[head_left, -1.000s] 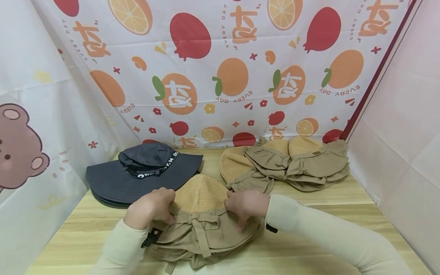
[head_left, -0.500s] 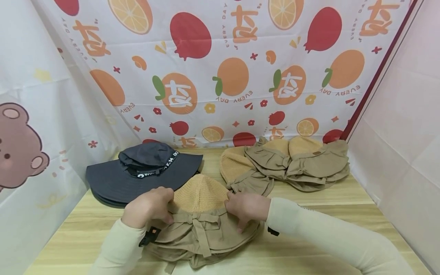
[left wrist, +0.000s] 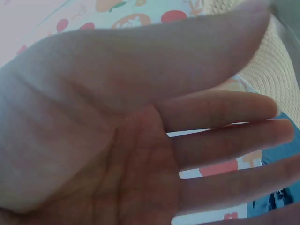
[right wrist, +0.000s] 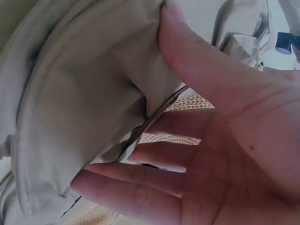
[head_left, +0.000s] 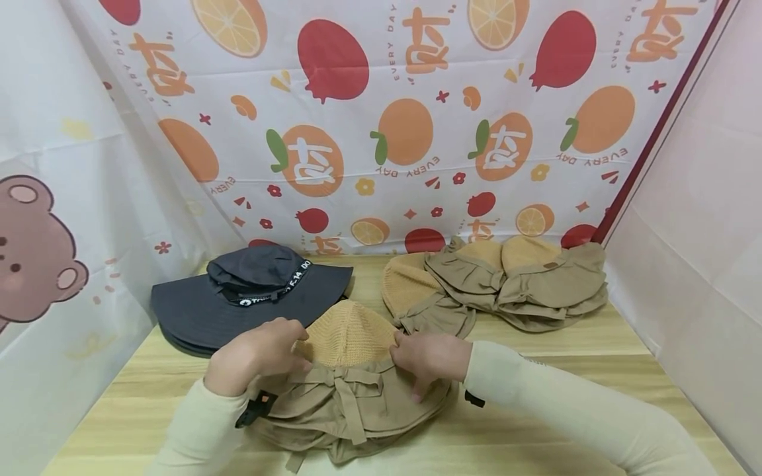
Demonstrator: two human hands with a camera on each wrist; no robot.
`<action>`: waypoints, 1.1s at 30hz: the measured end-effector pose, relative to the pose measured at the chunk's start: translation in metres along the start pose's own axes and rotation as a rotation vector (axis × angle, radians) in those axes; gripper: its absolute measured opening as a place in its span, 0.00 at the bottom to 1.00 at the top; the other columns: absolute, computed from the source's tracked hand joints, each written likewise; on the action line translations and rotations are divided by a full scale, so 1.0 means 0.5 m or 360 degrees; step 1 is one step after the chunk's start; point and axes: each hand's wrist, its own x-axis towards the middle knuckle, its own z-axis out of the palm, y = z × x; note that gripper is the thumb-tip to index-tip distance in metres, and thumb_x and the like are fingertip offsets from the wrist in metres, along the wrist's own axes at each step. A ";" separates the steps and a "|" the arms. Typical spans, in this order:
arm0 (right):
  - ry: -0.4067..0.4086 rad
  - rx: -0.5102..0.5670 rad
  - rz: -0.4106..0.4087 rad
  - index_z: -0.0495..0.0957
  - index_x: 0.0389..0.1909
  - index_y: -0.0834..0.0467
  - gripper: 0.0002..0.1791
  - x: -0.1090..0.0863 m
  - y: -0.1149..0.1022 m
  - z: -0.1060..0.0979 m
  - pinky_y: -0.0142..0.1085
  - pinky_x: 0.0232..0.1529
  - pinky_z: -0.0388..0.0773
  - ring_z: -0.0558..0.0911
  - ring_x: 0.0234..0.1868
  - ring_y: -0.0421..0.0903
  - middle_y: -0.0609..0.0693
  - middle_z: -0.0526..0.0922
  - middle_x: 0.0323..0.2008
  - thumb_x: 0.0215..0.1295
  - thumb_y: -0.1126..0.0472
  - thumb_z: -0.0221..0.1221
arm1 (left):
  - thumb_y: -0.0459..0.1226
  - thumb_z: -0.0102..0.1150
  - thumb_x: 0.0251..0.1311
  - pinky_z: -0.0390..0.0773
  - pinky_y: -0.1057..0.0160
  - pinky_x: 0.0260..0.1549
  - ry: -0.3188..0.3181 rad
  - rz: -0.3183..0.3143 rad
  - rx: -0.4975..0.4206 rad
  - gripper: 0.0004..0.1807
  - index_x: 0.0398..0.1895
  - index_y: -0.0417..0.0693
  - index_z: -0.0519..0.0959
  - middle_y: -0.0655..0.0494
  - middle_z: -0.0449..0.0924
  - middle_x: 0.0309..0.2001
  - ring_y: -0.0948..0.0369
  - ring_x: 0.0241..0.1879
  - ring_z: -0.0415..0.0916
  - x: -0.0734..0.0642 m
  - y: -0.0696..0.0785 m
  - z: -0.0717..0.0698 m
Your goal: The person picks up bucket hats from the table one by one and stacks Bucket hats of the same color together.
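A sun hat (head_left: 351,344) with a yellow knitted crown and a khaki brim lies at the front middle; a fabric bow ties across it. My left hand (head_left: 258,354) is at the left side of its crown. In the left wrist view the thumb and fingers (left wrist: 225,110) are nearly straight and spread apart, fingertips close to the knit. On the right, my right hand (head_left: 428,360) pinches the hat where crown meets brim. The right wrist view shows the thumb (right wrist: 187,47) on the khaki brim (right wrist: 89,103) and the fingers on its other side.
A dark wide-brimmed hat (head_left: 238,324) with a lettered band lies back left, its brim right by my left hand. Several more knit-and-khaki hats (head_left: 550,287) overlap at the back right. Fruit-printed cloth (head_left: 381,79) hangs behind the wooden table (head_left: 595,377).
My left hand's fingers have loosened and lifted slightly off the hat's side. The right hand keeps its place, and the hats have not moved.
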 end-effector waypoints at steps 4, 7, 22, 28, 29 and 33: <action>0.0009 0.0006 0.0004 0.70 0.73 0.49 0.49 -0.001 0.002 0.000 0.34 0.59 0.81 0.83 0.59 0.46 0.48 0.69 0.73 0.52 0.38 0.76 | 0.42 0.74 0.60 0.82 0.48 0.50 0.0007 0.0065 0.0019 0.28 0.58 0.34 0.82 0.40 0.84 0.56 0.47 0.53 0.82 0.007 0.014 0.000; 0.0027 0.0025 0.0012 0.70 0.73 0.49 0.48 -0.002 0.003 0.000 0.35 0.59 0.81 0.83 0.59 0.46 0.48 0.68 0.73 0.52 0.38 0.76 | 0.41 0.73 0.60 0.83 0.49 0.48 -0.0002 0.0085 0.0028 0.27 0.59 0.34 0.82 0.40 0.84 0.56 0.48 0.52 0.83 0.009 0.019 0.000; 0.0124 0.0009 0.0028 0.74 0.70 0.49 0.47 0.003 0.005 -0.004 0.34 0.54 0.83 0.84 0.57 0.46 0.49 0.69 0.75 0.48 0.41 0.79 | 0.43 0.74 0.60 0.80 0.47 0.50 -0.0113 0.0037 0.0003 0.22 0.54 0.43 0.84 0.50 0.85 0.51 0.52 0.52 0.81 0.016 0.024 0.016; 0.0123 0.0026 0.0009 0.71 0.73 0.50 0.49 0.003 0.008 0.000 0.36 0.60 0.81 0.82 0.62 0.47 0.51 0.65 0.78 0.50 0.41 0.78 | 0.43 0.74 0.60 0.80 0.47 0.50 -0.0129 0.0036 -0.0007 0.22 0.55 0.42 0.84 0.50 0.85 0.51 0.51 0.51 0.81 0.015 0.025 0.015; 0.0122 0.0040 -0.0002 0.70 0.73 0.50 0.49 0.002 0.009 0.002 0.37 0.62 0.80 0.81 0.64 0.47 0.51 0.64 0.78 0.51 0.41 0.78 | 0.42 0.73 0.60 0.80 0.46 0.50 -0.0132 0.0038 -0.0017 0.22 0.55 0.42 0.84 0.49 0.85 0.51 0.50 0.52 0.81 0.014 0.026 0.014; 0.0115 0.0204 -0.0049 0.67 0.76 0.50 0.49 -0.006 0.023 0.011 0.41 0.71 0.73 0.75 0.72 0.48 0.52 0.59 0.81 0.55 0.41 0.75 | 0.42 0.73 0.61 0.81 0.45 0.52 -0.0113 0.0054 -0.0065 0.26 0.59 0.40 0.82 0.45 0.85 0.55 0.46 0.55 0.82 0.007 0.026 0.010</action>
